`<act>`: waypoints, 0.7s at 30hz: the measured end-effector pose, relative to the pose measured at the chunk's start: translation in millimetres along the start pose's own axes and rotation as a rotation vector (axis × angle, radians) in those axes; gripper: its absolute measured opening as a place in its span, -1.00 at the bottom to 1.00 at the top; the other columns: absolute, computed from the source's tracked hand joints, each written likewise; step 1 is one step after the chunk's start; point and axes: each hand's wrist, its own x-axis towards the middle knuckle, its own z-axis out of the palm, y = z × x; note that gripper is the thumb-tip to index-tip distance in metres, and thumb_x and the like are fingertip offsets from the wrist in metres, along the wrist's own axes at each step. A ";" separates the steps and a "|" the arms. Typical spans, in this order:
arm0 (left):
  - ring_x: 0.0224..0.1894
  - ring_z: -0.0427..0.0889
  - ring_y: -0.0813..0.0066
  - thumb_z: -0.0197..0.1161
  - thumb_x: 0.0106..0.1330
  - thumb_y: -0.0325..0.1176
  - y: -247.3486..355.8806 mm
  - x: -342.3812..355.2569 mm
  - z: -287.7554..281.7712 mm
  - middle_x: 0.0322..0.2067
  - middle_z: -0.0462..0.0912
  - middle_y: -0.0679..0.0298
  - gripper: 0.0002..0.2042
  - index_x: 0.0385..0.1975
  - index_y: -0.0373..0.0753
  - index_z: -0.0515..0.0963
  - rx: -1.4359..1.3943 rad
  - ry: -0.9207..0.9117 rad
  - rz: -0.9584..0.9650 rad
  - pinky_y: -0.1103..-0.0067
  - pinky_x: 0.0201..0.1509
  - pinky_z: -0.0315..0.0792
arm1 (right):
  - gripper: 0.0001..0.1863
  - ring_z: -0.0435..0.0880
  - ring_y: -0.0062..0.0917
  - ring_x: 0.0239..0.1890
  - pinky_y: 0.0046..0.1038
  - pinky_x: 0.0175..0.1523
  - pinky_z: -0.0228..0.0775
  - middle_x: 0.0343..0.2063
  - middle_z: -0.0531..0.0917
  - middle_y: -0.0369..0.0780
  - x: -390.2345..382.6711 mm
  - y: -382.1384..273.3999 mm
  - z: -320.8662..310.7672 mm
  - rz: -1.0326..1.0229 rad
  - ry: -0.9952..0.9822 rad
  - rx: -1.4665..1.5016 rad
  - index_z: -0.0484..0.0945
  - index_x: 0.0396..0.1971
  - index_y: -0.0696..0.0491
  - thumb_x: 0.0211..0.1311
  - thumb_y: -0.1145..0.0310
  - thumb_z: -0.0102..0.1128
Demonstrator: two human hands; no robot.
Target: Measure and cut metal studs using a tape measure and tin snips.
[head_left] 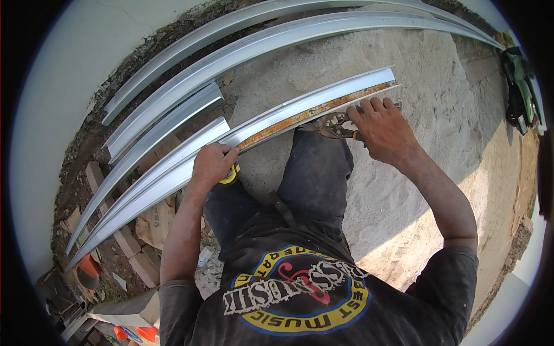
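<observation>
A silver metal channel (323, 95) runs slantwise across my lap, its far end raised to the right. A rusty brown strip (300, 118) shows along the inside of it. My left hand (213, 164) grips the channel near its middle, thumb over the near edge. Under that hand, a yellow and black tape measure (231, 175) is partly hidden. My right hand (384, 128) is closed round the handles of worn metal snips (330, 126). The jaws of the snips point left, close beside the near edge of the channel; whether they touch it, I cannot tell.
Several long silver channels (254, 49) lie on the ground ahead and to the left, by a pale wall (52, 104). Bricks (126, 241) and an orange object (88, 271) lie at lower left. A green and black object (520, 86) stands far right on the concrete (427, 92).
</observation>
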 end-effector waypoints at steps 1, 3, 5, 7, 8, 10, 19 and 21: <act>-0.39 0.69 0.00 0.23 0.28 -0.07 -1.0 1.1 1.2 -0.47 0.70 -0.04 -0.64 -0.38 -0.29 0.75 0.000 -0.003 -0.021 0.26 -0.22 0.53 | -0.59 0.57 -0.37 0.01 -0.29 0.16 0.42 -0.12 0.58 -0.14 5.8 1.3 -0.8 -0.008 -0.002 -0.009 0.47 0.11 0.09 0.31 0.30 0.24; -0.40 0.69 -0.01 0.23 0.27 -0.07 -2.0 3.1 2.1 -0.47 0.70 -0.04 -0.64 -0.37 -0.28 0.75 -0.012 -0.014 -0.041 0.26 -0.22 0.53 | -0.64 0.56 -0.39 0.05 -0.31 0.18 0.41 -0.11 0.57 -0.15 16.5 2.5 -1.9 -0.071 0.049 -0.138 0.46 0.12 0.07 0.42 0.25 0.14; -0.41 0.69 -0.01 0.23 0.27 -0.06 -4.6 3.3 3.7 -0.48 0.70 -0.04 -0.64 -0.37 -0.28 0.75 -0.017 -0.022 -0.065 0.26 -0.23 0.54 | -0.66 0.56 -0.40 0.05 -0.31 0.18 0.41 -0.11 0.58 -0.16 25.3 1.5 -9.5 -0.093 0.033 -0.164 0.47 0.11 0.06 0.45 0.23 0.10; -0.43 0.68 0.00 0.24 0.24 -0.05 -10.4 4.3 9.4 -0.50 0.70 -0.03 -0.63 -0.37 -0.27 0.75 -0.007 0.007 -0.056 0.26 -0.24 0.55 | -0.67 0.56 -0.41 0.05 -0.31 0.18 0.40 -0.11 0.58 -0.17 32.0 2.1 -12.5 -0.113 0.013 -0.189 0.48 0.11 0.05 0.48 0.22 0.06; -0.43 0.68 0.00 0.24 0.24 -0.05 -11.8 4.3 11.0 -0.50 0.70 -0.03 -0.63 -0.37 -0.27 0.75 -0.015 0.009 -0.059 0.26 -0.24 0.55 | -0.67 0.55 -0.43 0.04 -0.32 0.18 0.40 -0.12 0.58 -0.18 35.2 2.7 -11.2 -0.133 0.038 -0.233 0.49 0.10 0.04 0.48 0.20 0.06; -0.51 0.65 0.06 0.23 0.27 -0.06 -12.8 4.1 14.2 -0.57 0.66 0.00 -0.62 -0.43 -0.32 0.72 -0.010 0.054 -0.033 0.30 -0.31 0.49 | -0.68 0.55 -0.44 0.03 -0.34 0.18 0.39 -0.13 0.59 -0.19 41.4 3.0 -13.5 -0.161 0.062 -0.282 0.51 0.09 0.04 0.48 0.19 0.05; -0.48 0.67 0.08 0.25 0.24 -0.06 -16.0 3.4 17.8 -0.55 0.68 0.02 -0.63 -0.42 -0.29 0.74 -0.024 0.084 -0.041 0.30 -0.28 0.52 | -0.72 0.53 -0.51 0.00 -0.40 0.17 0.35 -0.17 0.59 -0.23 64.3 -0.3 -25.6 -0.255 0.063 -0.373 0.57 0.00 0.01 0.47 0.20 0.08; -0.47 0.68 0.09 0.25 0.24 -0.06 -16.1 3.8 18.1 -0.54 0.69 0.02 -0.64 -0.41 -0.29 0.74 -0.029 0.089 -0.050 0.30 -0.27 0.52 | -0.73 0.53 -0.52 -0.01 -0.41 0.16 0.35 -0.18 0.59 -0.24 67.8 -1.9 -27.9 -0.280 0.081 -0.409 0.58 -0.01 0.00 0.46 0.19 0.08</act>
